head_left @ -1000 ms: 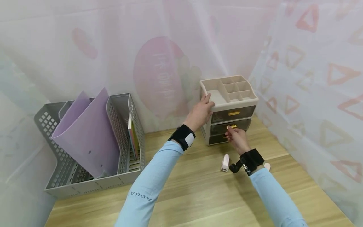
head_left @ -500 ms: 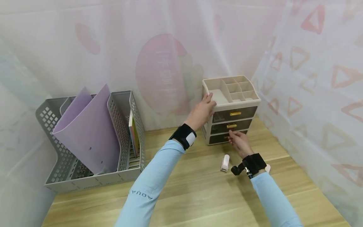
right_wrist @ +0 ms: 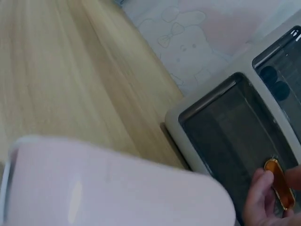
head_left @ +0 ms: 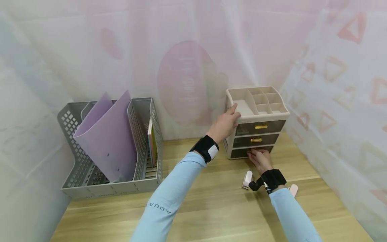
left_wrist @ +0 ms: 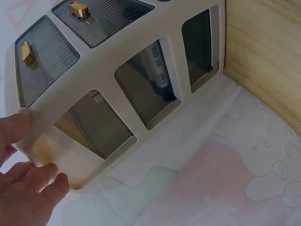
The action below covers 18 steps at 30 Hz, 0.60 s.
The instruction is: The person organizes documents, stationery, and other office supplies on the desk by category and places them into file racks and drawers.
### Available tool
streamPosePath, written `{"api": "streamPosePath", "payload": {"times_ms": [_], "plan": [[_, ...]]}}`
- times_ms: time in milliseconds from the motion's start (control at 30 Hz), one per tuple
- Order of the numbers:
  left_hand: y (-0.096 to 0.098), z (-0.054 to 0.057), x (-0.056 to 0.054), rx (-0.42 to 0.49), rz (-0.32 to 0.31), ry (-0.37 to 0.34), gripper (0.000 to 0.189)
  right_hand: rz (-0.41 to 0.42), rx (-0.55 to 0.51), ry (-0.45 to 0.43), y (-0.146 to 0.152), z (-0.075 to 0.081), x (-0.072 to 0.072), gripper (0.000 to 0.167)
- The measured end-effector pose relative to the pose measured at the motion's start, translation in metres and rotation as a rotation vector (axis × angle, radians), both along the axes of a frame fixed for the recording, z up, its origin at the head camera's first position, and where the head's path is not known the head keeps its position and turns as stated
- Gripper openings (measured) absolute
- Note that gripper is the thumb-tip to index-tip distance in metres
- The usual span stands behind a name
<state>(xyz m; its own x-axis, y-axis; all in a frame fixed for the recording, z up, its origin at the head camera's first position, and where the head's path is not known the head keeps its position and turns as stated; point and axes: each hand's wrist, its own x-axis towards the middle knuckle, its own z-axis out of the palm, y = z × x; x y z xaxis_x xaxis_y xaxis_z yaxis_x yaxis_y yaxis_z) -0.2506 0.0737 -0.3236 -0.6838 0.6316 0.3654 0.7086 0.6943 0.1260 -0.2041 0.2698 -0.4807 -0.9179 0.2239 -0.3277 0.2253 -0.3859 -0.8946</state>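
Observation:
A cream desktop organizer (head_left: 258, 117) with three dark see-through drawers and gold handles stands at the back right. My left hand (head_left: 224, 125) holds its upper left edge, thumb by the front and fingers along the side in the left wrist view. Low on the front, my right hand (head_left: 260, 159) pinches the gold handle (right_wrist: 279, 184) of the bottom drawer (right_wrist: 230, 127), which sits closed. Through the side window, a marker-like white tube with a dark end (left_wrist: 159, 66) shows in the middle drawer. A small pale pink stapler (head_left: 247, 179) lies in front, looming large in the right wrist view.
A grey perforated file rack (head_left: 112, 188) stands at the left, bearing a purple folder (head_left: 110, 144) and some thin booklets (head_left: 152, 144). Another small pale pink item (head_left: 293, 190) lies beside my right wrist. Patterned curtains (head_left: 187, 20) border the wooden table behind and at the sides.
My right hand has gone down from the middle drawer's handle to the bottom drawer's handle and grips it. My left hand keeps its place on the organizer. The head view has shifted slightly.

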Motion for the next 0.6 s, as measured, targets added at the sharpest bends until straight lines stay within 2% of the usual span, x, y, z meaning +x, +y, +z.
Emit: {"api": "streamPosePath", "payload": {"times_ms": [233,400,600], "plan": [[0.012,0.001,0.0,0.004,-0.01,0.001,0.028,-0.04,0.002,0.034,0.008,-0.001,0.011,0.004],[0.009,0.004,-0.002,0.009,-0.02,-0.006,0.026,-0.058,-0.019,0.06,0.007,-0.003,0.024,0.019],[-0.002,0.01,-0.008,0.025,-0.013,-0.001,0.024,-0.035,0.004,0.091,-0.002,-0.003,0.038,0.018]]}}
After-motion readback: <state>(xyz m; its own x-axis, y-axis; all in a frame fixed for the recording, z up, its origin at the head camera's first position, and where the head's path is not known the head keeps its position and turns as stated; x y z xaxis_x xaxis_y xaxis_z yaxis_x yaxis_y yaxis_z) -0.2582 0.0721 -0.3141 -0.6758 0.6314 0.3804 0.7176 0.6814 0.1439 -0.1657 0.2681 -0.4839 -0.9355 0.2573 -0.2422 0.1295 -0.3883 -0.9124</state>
